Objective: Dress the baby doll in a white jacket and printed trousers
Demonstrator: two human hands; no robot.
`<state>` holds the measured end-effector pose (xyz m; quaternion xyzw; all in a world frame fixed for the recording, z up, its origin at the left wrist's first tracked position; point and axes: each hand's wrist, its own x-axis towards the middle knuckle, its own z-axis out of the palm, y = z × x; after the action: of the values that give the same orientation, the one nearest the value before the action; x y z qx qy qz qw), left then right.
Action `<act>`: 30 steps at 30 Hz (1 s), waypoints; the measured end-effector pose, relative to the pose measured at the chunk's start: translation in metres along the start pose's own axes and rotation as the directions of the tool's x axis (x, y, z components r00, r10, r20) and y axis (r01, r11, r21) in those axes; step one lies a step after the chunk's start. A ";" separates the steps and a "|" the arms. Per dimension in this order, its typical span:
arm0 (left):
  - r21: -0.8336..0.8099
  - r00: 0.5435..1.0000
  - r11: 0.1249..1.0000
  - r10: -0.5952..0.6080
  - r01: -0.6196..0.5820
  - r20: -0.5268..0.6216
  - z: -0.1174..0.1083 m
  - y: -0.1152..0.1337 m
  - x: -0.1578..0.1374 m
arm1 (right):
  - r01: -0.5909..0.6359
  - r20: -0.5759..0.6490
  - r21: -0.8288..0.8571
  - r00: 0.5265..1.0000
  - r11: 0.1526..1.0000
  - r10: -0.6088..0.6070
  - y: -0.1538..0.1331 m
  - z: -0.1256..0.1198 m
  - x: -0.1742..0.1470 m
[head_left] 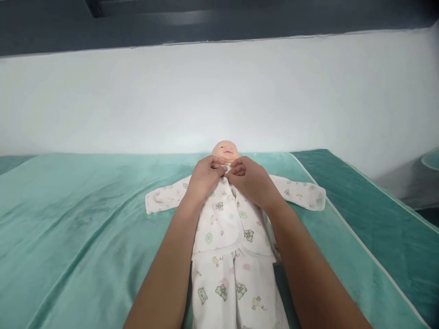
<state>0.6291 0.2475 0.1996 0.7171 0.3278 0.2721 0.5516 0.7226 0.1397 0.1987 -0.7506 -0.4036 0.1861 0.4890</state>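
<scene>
A baby doll [225, 148] lies on its back, its head at the far side and its legs toward me. It wears a white printed baby jacket [219, 228] with long sleeves spread out to both sides, and matching trousers [214, 292]. Just below the doll's chin, my left hand [208, 176] pinches the jacket's neckline from the left. From the right, my right hand [247, 177] grips the other side of the collar, fingers curled. The fingertips of both hands nearly meet at the front opening. Below them the jacket's front edges overlap down to the hem.
A light green cloth [85, 228] with some creases covers the surface under the doll. Darker green fabric [384, 219] lies along the right side. Behind stands a white wall [171, 100] with a dark band [240, 23] above it.
</scene>
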 end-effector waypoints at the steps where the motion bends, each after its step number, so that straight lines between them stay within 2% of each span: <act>1: 0.022 1.000 1.000 0.019 -0.018 -0.001 0.000 0.000 0.000 | 0.005 -0.002 0.003 1.000 1.000 -0.005 0.000 0.000 -0.003; 4: 0.123 0.997 0.989 0.080 -0.078 -0.005 0.000 -0.001 0.000 | 0.065 -0.045 -0.070 0.997 0.995 -0.068 0.000 0.003 -0.011; 7: 0.175 0.996 0.981 0.090 -0.089 0.001 0.000 -0.001 -0.002 | 0.103 -0.118 -0.197 0.985 0.975 -0.128 -0.001 0.007 -0.019; 11: 0.194 0.995 0.976 0.098 -0.094 -0.010 0.000 -0.002 -0.003 | 0.105 -0.123 -0.252 0.983 0.962 -0.140 0.000 0.010 -0.025; 16: 0.215 0.989 0.966 0.149 -0.143 -0.015 0.000 -0.005 -0.001 | 0.119 -0.080 -0.177 0.988 0.977 -0.135 0.007 0.008 -0.021; 24: 0.242 0.985 0.955 0.173 -0.169 0.005 0.002 -0.008 0.001 | -0.015 0.012 0.049 1.000 0.999 0.014 0.019 0.001 -0.010; 30: 0.208 0.991 0.970 0.133 -0.128 -0.010 0.003 -0.007 -0.001 | 0.027 -0.029 0.145 0.999 0.989 -0.023 0.024 -0.001 -0.007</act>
<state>0.6291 0.2464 0.1918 0.7873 0.3129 0.2809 0.4510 0.7294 0.1291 0.1773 -0.7103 -0.3917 0.1988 0.5500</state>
